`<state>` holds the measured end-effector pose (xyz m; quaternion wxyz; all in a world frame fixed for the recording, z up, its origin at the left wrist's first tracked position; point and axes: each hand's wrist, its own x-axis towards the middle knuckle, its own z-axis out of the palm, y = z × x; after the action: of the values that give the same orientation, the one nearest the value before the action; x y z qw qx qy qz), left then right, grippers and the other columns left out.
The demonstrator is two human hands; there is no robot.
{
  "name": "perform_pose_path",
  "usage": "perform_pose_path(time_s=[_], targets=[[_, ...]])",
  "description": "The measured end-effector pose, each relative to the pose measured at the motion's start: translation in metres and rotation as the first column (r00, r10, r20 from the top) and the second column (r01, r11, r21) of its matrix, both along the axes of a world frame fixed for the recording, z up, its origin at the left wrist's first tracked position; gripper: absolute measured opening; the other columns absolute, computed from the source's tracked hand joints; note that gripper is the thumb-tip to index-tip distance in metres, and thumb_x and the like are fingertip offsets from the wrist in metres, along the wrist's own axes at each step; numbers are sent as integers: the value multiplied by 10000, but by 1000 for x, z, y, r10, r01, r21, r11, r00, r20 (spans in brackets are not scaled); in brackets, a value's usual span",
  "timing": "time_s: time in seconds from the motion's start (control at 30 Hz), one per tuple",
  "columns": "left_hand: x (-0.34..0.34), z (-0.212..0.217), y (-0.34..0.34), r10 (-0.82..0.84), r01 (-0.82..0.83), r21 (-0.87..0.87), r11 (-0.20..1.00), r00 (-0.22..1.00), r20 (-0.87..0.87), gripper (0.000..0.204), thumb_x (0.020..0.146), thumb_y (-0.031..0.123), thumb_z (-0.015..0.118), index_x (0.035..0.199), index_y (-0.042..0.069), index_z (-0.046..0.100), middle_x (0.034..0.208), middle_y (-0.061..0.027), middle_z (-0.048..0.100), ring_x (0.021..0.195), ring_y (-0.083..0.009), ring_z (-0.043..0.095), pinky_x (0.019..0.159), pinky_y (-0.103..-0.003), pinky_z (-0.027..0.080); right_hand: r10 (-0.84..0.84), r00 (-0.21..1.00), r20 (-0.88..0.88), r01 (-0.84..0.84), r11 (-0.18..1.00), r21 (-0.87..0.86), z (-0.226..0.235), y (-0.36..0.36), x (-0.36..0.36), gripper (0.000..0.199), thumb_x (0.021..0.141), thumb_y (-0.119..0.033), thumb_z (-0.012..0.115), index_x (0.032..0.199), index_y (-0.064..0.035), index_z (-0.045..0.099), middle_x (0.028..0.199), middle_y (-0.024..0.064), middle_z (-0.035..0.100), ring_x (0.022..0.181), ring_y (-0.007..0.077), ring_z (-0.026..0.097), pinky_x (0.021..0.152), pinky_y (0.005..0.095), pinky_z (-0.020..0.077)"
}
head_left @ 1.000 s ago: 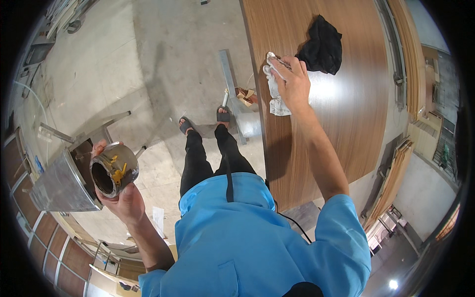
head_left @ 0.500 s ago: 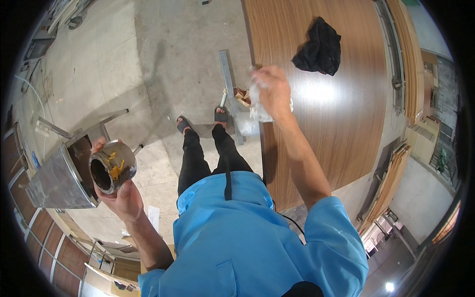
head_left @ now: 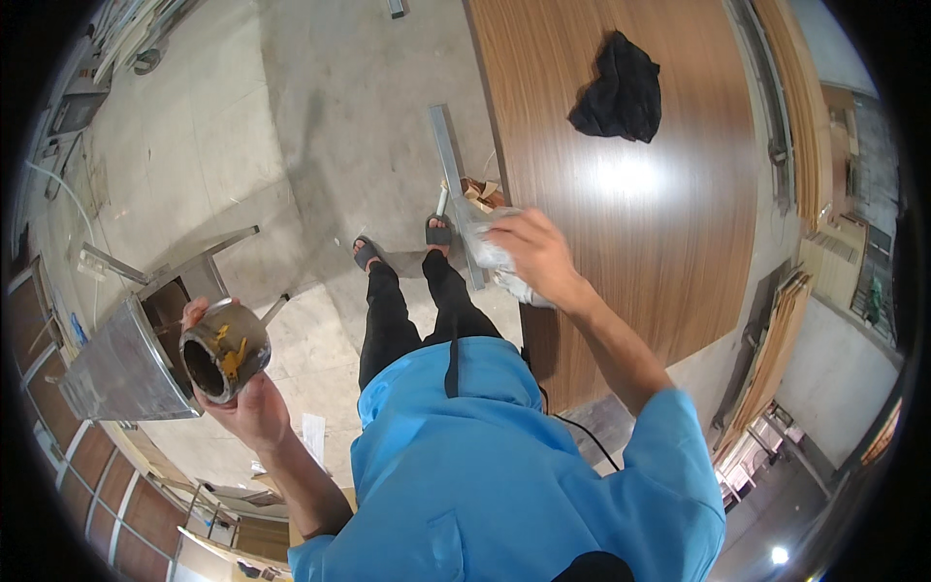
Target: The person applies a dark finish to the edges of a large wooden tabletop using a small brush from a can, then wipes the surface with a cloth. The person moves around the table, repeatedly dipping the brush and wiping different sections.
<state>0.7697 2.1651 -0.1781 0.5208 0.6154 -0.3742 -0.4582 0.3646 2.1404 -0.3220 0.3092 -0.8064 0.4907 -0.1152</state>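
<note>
- My left hand gripped the can, lower left: rigid, likely slippery with glue.
- My right hand clutched the rag, centre: soft, light.

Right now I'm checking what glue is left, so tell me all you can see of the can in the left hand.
The can is a small round metal tin, dull grey, open with no lid, tipped so its dark mouth faces the camera. Yellow smears cling to its rim and inner wall. The left hand grips it from beneath, fingers wrapping the far side, above the concrete floor.
</note>
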Motion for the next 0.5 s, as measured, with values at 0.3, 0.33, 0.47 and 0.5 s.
perform_pose_path(time_s=[0.3, 0.33, 0.47, 0.5], targets=[[6, 1, -11, -85, 80, -109, 991, 996, -41, 850, 855, 227, 855, 1553, 8, 421, 1590, -158, 426, 1413, -336, 501, 1138, -458, 481, 6, 959, -283, 40, 987, 156, 18, -4, -15, 554, 943, -89, 683, 1485, -65, 575, 1606, 107, 498, 1551, 360, 345, 1229, 550, 287], [3, -1, -13, -33, 30, -51, 998, 998, -53, 848, 855, 222, 850, 1555, 11, 420, 1589, -160, 426, 1422, -333, 491, 1150, -468, 469, -88, 967, -241, 91, 996, -2, 16, -20, -3, 534, 942, -98, 689, 1467, -67, 595, 1596, 106, 510, 1541, 367, 357, 1226, 543, 293], [-11, -8, -15, -71, 69, -30, 997, 996, -61, 841, 843, 219, 850, 1550, 25, 436, 1585, -164, 425, 1458, -318, 448, 1224, -517, 388, -462, 878, -128, 427, 875, -227, -12, -65, 3, 451, 921, -163, 748, 1359, -74, 692, 1550, 112, 561, 1462, 390, 440, 1204, 505, 328], [-13, -8, -14, -78, 76, -36, 996, 996, -43, 841, 840, 220, 852, 1546, 23, 440, 1582, -164, 428, 1459, -315, 446, 1234, -521, 377, -487, 862, -142, 436, 854, -284, -20, -63, -5, 452, 902, -205, 780, 1332, -81, 711, 1539, 125, 567, 1416, 400, 474, 1186, 485, 352]])
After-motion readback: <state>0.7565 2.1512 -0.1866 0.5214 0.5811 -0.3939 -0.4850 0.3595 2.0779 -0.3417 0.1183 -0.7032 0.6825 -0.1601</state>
